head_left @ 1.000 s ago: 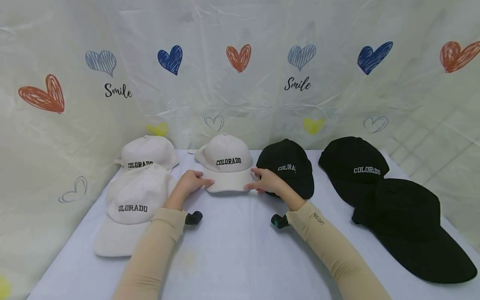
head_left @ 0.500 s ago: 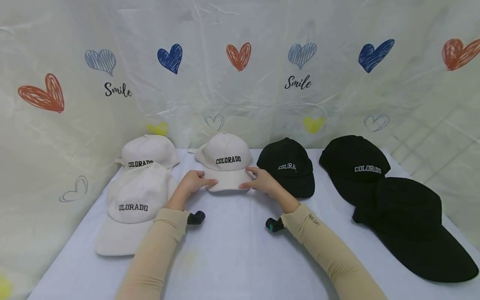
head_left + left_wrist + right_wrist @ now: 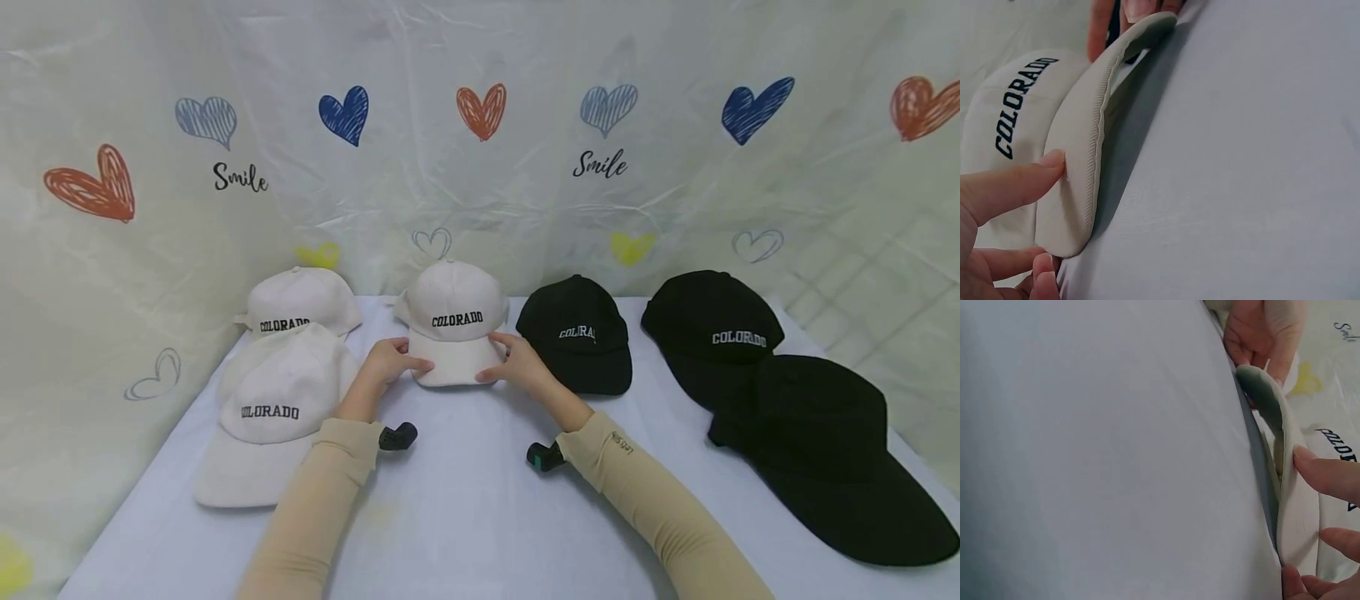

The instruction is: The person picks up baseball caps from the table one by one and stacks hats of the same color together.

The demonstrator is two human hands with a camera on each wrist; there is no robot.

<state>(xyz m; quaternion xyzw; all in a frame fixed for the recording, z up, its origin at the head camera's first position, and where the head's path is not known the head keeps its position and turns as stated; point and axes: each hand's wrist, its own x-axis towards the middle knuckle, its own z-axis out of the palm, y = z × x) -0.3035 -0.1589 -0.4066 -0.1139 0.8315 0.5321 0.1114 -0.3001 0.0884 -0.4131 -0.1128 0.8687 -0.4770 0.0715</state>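
Observation:
A white baseball cap (image 3: 459, 292) lettered COLORADO sits at the middle back of the table, brim toward me. My left hand (image 3: 386, 364) pinches the left side of its brim, thumb on top and fingers at the underside edge, as the left wrist view shows. At the brim's right side my right hand (image 3: 522, 365) does likewise, its thumb (image 3: 1316, 469) pressing the upper face. The curved brim (image 3: 1075, 156) stands partly off the cloth, with shadow beneath. Close by the right hand is a black cap (image 3: 573, 321).
Two more white caps (image 3: 273, 392) overlap at the left. On the right, two black caps (image 3: 817, 425) overlap, the nearer one reaching the table's right edge. A pale curtain (image 3: 480, 183) printed with hearts hangs behind the white-covered table (image 3: 465, 500).
My right hand has moved left, further onto the brim, and its thumb now lies on top. The white cap has shifted very slightly; my left hand stays at its side of the brim.

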